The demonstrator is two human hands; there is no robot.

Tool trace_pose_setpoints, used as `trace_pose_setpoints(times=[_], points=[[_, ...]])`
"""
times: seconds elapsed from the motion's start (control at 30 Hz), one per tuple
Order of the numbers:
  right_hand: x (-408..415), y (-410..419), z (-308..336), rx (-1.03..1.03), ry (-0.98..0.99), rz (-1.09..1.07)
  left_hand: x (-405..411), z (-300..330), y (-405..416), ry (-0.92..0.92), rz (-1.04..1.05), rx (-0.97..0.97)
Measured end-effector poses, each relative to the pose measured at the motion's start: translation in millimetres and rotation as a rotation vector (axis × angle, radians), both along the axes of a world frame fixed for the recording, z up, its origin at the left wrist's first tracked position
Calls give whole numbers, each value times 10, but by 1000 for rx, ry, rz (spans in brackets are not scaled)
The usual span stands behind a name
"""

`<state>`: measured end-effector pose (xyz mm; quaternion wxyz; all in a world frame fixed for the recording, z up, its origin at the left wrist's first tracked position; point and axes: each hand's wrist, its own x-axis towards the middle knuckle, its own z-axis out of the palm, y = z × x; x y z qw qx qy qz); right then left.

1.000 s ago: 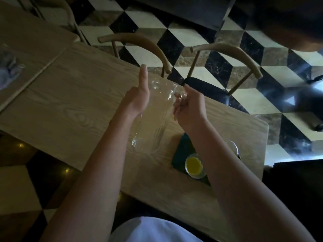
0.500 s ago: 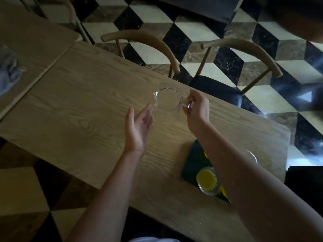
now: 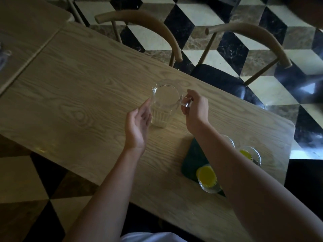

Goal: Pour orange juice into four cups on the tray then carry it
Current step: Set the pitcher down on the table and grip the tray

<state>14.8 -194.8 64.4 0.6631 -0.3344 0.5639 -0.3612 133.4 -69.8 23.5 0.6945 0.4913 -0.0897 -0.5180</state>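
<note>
A clear glass pitcher [image 3: 163,105] stands upright on the wooden table [image 3: 70,88] and looks empty. My right hand [image 3: 195,109] grips its handle on the right side. Just left of the pitcher, my left hand [image 3: 138,124] is open with the fingertips at the glass wall. A dark green tray [image 3: 192,159] lies at the near right, partly hidden by my right forearm. On it I see cups with orange juice: one [image 3: 208,177] in front, one [image 3: 250,154] behind, and the rim of a third [image 3: 229,140].
Two wooden chairs [image 3: 157,27] [image 3: 253,37] stand at the table's far side over a black, white and brown tiled floor. A second table [image 3: 21,32] joins on the left with a glass object [image 3: 4,56] at its edge.
The pitcher went from tilted in the air between both hands to standing upright on the table. My left hand came off it and opened beside it; my right hand kept the handle.
</note>
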Motion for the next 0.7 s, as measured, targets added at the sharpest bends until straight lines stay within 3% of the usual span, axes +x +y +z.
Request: trace_pose_setpoints(times=[0.23,0.43,0.7], points=[[13,61,-18,-38,41,7,35,-31,-31,-27,-10,22],[6,52,25,-23,208,65,22,32,-80,-114,-54,157],[-230,82,194,-90,402,232,11,316,-195,-338,-167,292]])
